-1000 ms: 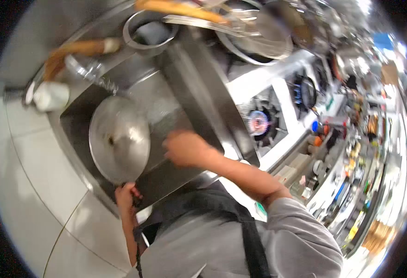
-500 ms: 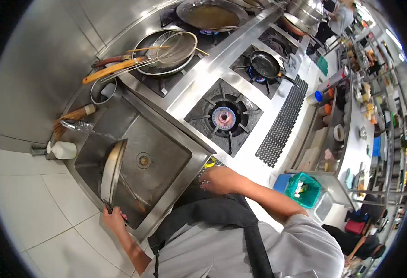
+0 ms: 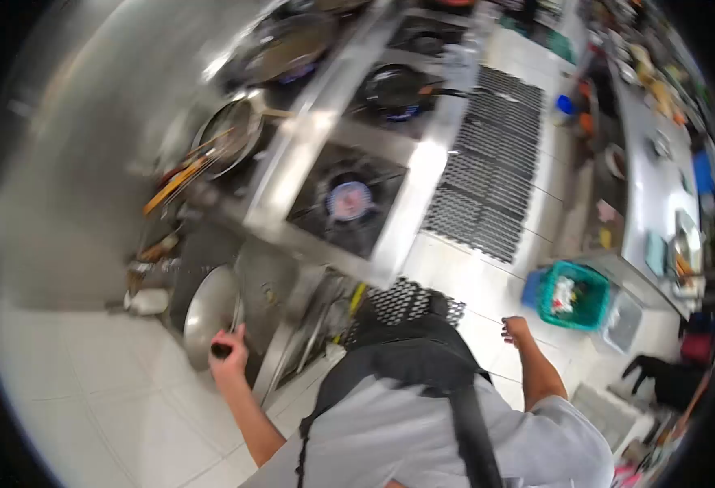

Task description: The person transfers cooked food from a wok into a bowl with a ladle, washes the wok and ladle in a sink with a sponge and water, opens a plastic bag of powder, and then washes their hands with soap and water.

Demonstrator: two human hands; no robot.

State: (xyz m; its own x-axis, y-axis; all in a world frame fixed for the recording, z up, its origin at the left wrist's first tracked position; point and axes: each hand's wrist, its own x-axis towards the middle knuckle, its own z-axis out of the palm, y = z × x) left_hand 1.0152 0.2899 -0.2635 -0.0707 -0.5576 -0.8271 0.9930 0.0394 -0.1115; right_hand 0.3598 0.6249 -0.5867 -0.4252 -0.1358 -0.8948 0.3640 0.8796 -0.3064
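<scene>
My left hand is closed around the dark handle of a frying pan. The pan tilts on its side at the left of the metal sink, its pale round face towards me. Close to it, the tap reaches over the sink's edge. My right hand hangs out over the tiled floor, well apart from the sink. Its fingers look loosely bent and apart, with nothing visible in them, though blur softens the detail.
A burner glows beside the sink. Behind it, a black pan sits over a blue flame. An orange-handled strainer rests across another pan. A white bottle stands left of the sink. A green bin and black floor mat lie rightward.
My right hand has swung away from the sink's front edge out to the right. The pan in my left hand has turned to show its round face. The whole view has shifted and blurred.
</scene>
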